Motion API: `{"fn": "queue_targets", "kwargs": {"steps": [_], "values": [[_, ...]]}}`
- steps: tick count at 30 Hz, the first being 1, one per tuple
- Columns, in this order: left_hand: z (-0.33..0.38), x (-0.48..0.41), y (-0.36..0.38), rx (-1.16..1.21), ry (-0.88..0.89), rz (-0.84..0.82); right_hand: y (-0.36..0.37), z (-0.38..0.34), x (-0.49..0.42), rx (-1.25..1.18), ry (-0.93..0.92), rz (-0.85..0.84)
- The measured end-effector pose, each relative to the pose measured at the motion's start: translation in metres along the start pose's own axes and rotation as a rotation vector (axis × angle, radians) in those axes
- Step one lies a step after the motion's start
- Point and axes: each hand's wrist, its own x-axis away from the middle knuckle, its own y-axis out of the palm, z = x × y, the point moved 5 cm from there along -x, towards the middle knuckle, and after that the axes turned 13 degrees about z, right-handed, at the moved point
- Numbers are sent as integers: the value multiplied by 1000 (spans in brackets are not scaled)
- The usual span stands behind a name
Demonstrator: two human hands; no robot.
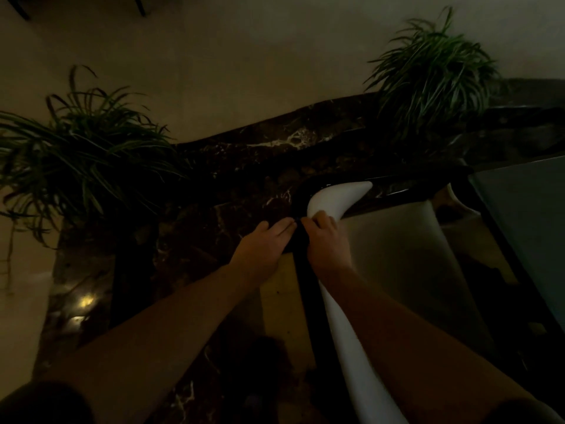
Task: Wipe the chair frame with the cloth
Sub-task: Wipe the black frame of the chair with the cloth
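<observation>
The chair has a black frame (305, 301) that runs up from the bottom and bends right at a rounded corner, with a white curved armrest (336, 197) along it. My left hand (263, 246) and my right hand (325, 237) meet on the frame just below that corner, fingertips touching. Both pinch a dark cloth (296, 240) wrapped over the black bar. In the dim light the cloth is hard to tell from the frame. The pale seat (397, 255) lies to the right of my right hand.
Two long-leaved green plants stand on a dark marble ledge (275, 142), one at the left (82, 154) and one at the back right (434, 71). A grey panel with a black edge (526, 224) fills the right side. The room is very dark.
</observation>
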Motion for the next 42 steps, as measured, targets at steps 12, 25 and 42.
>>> {"fn": "queue_targets", "kwargs": {"steps": [12,25,42], "values": [[117,144,26,79,31,-94,-43,7,190,-44,51,-126],[210,245,38,141,-19,-167,-74,18,320,-49,25,-168],[266,298,47,124,126,-261,-87,30,415,-80,214,-186]]}}
